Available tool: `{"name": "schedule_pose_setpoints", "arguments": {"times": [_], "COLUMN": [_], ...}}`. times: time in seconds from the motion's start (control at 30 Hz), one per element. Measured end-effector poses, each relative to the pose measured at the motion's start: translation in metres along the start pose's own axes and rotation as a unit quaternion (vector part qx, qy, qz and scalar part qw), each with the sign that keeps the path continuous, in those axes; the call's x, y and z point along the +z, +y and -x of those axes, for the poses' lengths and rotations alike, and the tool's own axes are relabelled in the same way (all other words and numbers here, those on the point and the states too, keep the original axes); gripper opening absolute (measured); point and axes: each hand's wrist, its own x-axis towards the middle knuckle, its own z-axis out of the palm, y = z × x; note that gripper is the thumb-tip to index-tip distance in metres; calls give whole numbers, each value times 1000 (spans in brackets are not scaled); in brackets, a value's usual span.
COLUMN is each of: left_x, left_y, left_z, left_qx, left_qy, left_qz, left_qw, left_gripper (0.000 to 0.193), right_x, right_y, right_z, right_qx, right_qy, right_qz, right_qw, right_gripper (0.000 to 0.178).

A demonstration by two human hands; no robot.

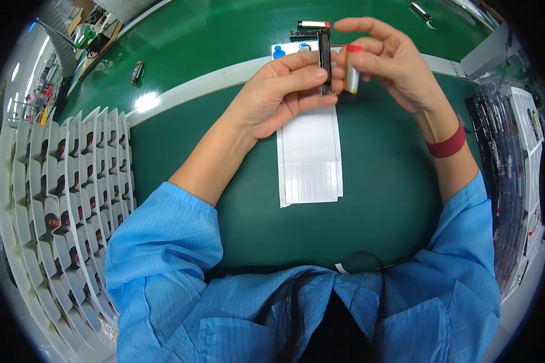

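Note:
My left hand (290,81) is closed around a slim black casing (325,57), held upright by thumb and fingers above the far edge of the green mat. Just right of it, my right hand (384,60) pinches a small cylindrical battery cell (351,78) with a silvery body and a red top end. The cell and the casing are side by side; whether a wire joins them I cannot tell. Below both hands lies a white sheet with strips (309,157). A red band circles my right wrist.
Stacked white trays (66,199) with dark parts stand at the left. Clear trays (515,151) are piled at the right. Beyond a pale rail, the green surface (206,48) carries another cell (313,25), a dark part (137,72) and a blue-capped item (278,52).

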Motion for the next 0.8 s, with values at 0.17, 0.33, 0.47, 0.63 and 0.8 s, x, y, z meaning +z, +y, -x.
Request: {"name": "schedule_pose_setpoints", "arguments": {"times": [0.17,0.33,0.47,0.63,0.8], "left_x": [13,15,16,17,18], "left_y": [-5,-7,-8,-11,-14], "left_z": [-3,-2,-4,-4,-5], "left_qx": [91,66,72,88,84], "left_qy": [119,164,156,167,172], "left_qz": [-155,-181,-184,-209,-207], "left_qw": [977,967,968,959,959], "left_gripper": [37,35,35,35,34], "right_x": [17,21,20,19,21], "right_y": [-5,-2,0,3,4], "right_z": [-2,-2,-2,-4,-4], "right_qx": [-78,-89,-105,-114,-96], "right_qy": [156,180,189,201,201], "right_qz": [251,303,296,306,269], "right_qw": [952,931,930,923,937], "right_gripper": [41,36,35,32,30]}}
